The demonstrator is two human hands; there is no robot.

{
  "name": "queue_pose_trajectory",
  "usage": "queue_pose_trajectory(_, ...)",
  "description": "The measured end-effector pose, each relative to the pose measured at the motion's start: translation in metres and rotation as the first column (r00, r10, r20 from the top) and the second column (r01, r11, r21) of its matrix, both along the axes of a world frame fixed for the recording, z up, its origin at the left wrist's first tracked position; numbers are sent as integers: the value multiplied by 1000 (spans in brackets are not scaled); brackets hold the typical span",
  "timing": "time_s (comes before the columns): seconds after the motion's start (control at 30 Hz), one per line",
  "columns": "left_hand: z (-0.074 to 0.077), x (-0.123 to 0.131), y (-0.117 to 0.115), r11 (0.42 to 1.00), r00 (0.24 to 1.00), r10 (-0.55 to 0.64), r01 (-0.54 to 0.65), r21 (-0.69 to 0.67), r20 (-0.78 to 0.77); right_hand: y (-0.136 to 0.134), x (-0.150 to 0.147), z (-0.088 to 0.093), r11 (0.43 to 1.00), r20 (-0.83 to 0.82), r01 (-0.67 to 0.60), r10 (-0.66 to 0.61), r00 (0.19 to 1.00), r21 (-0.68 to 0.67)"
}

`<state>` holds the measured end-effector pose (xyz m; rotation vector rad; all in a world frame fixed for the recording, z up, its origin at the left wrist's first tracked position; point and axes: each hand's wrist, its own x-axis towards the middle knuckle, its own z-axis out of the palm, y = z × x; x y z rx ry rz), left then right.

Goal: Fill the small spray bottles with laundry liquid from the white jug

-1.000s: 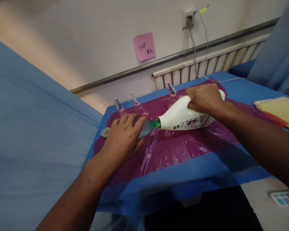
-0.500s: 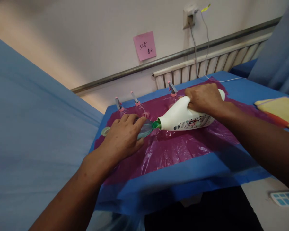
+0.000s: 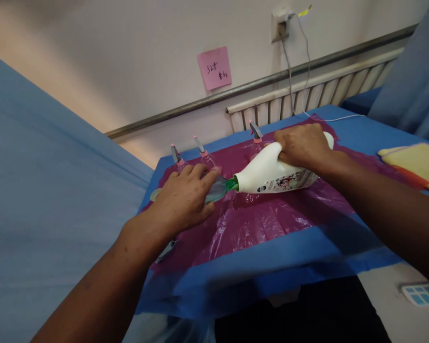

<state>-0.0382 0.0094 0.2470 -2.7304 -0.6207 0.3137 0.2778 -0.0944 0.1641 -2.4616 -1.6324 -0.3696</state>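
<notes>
My right hand point(image 3: 302, 145) grips the handle of a white detergent bottle point(image 3: 271, 174) tipped on its side, with its green neck point(image 3: 231, 184) pointing left. My left hand point(image 3: 184, 200) is wrapped round a small clear bottle point(image 3: 216, 189) that holds bluish liquid, and the green neck meets that bottle's mouth. Both rest over a magenta plastic sheet point(image 3: 257, 221) on a blue-covered table point(image 3: 271, 267). A grey spray trigger part point(image 3: 166, 250) lies by my left wrist.
Three small spray bottles with pink collars stand behind: two at the left point(image 3: 177, 159) point(image 3: 203, 155), one by the white bottle point(image 3: 255, 133). A tape roll point(image 3: 155, 194) lies at the left. Yellow cloth point(image 3: 414, 164) is at the right, a radiator and pink note point(image 3: 214, 68) on the wall.
My left forearm has lifted and shifted slightly left, which uncovers a grey spray trigger part on the sheet. The bottles and my right hand have stayed nearly still.
</notes>
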Motion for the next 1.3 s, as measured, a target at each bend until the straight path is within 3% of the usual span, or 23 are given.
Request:
queue_pose_trajectory(0.47,7,9,3,997,997,-60,62,35,-43,1,1,0,1000,11,7,-7,1000,0)
queue_pose_trajectory(1.3,23,26,-4,996,994,-65,70,59,-87,2,3,0,1000,-13,10,-10,1000,13)
